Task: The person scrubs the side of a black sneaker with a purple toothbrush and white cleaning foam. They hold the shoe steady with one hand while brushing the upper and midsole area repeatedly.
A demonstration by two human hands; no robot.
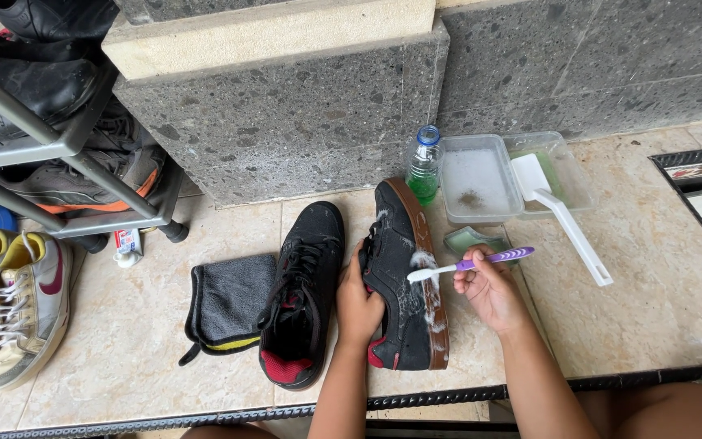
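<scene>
- Right hand [487, 289], just right of frame centre: fingers curled tight round the purple handle of a toothbrush [471, 263], white bristle end pressed to the foamy side of the tipped shoe [406, 280].
- Left hand [357, 302], centre frame: fingers wrapped over that shoe's black upper, thumb side toward us, holding it up on its edge with the brown sole facing right. How far the fingertips reach inside is hidden.
- The tipped shoe sits at frame centre on the tiled floor [660, 309], soap suds streaked along its sole edge.
- Black shoes on the floor: two. The second shoe [302, 297] lies flat just left of the first, laces up, red lining showing.
- One dark folded cloth [227, 302] left of the pair, yellow trim at its lower edge.
- Clear tubs, upper right of centre: two, side by side; the left tub [479, 180] holds cloudy soapy water, and a white scoop [558, 213] lies across the right one.
- One small bottle [424, 167] of green liquid, blue cap, touching the left tub.
- Pale sneakers [18, 305], lower left: two, the outer one cut off by the frame edge.
- Shoe rack [50, 146], upper left: dark footwear piled on it, count hard to make out.
</scene>
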